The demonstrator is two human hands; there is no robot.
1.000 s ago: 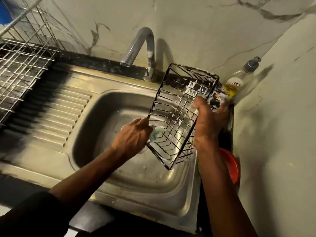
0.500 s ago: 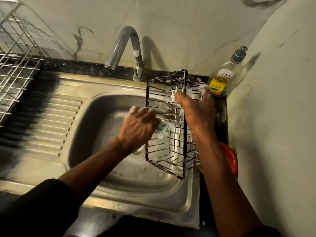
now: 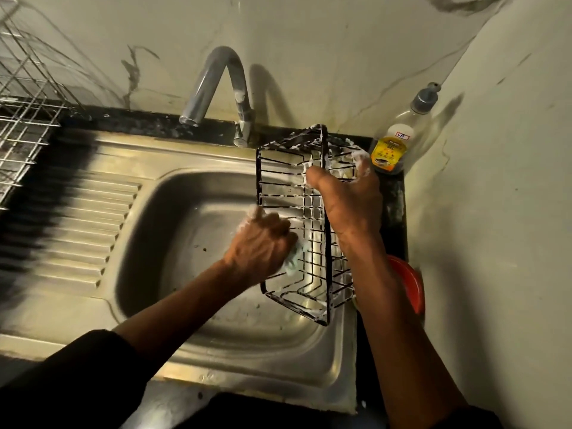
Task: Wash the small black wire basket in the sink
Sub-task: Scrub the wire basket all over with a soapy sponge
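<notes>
Over the sink [image 3: 216, 156], right hand [image 3: 349, 199] is gripping the newly upended wire basket [image 3: 291, 212]; left hand [image 3: 263, 246], clutching a sponge [image 3: 294, 261], is scrubbing another side.

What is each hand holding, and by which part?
The right hand grips the wire basket by its upper end; left hand holds a sponge against it.

A soap bottle [image 3: 392, 145] stands in the corner, a red dish [image 3: 409, 281] nearer, a wire rack [image 3: 24, 134] far left.

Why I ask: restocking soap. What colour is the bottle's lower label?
Yellow label, best in head view.
</notes>
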